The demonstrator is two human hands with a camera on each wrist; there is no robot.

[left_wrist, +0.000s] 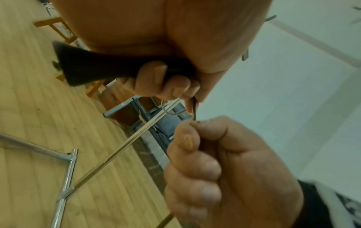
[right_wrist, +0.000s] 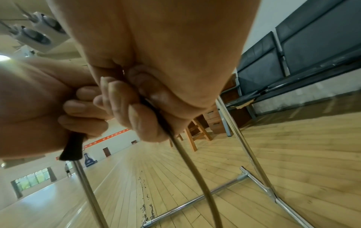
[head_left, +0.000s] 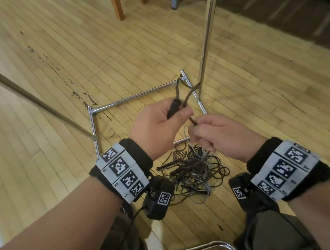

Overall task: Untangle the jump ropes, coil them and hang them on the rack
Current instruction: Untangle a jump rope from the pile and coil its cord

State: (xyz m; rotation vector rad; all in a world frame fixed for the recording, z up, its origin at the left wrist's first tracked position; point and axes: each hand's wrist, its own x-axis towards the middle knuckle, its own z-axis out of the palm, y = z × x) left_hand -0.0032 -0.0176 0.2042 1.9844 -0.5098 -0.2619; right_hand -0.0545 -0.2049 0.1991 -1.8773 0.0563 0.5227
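Status: early stage. Left hand [head_left: 156,123] is curled round a black handle [head_left: 172,109], a short loop of dark rope [head_left: 187,96] rising from the grip. Right hand [head_left: 217,136] pinches the same rope below. Tangled pile [head_left: 195,170] of jump ropes lies on the wooden floor [head_left: 64,53], just inside the near bar of the rack [head_left: 207,39] base. No finished coil is visible; nothing shows hung.
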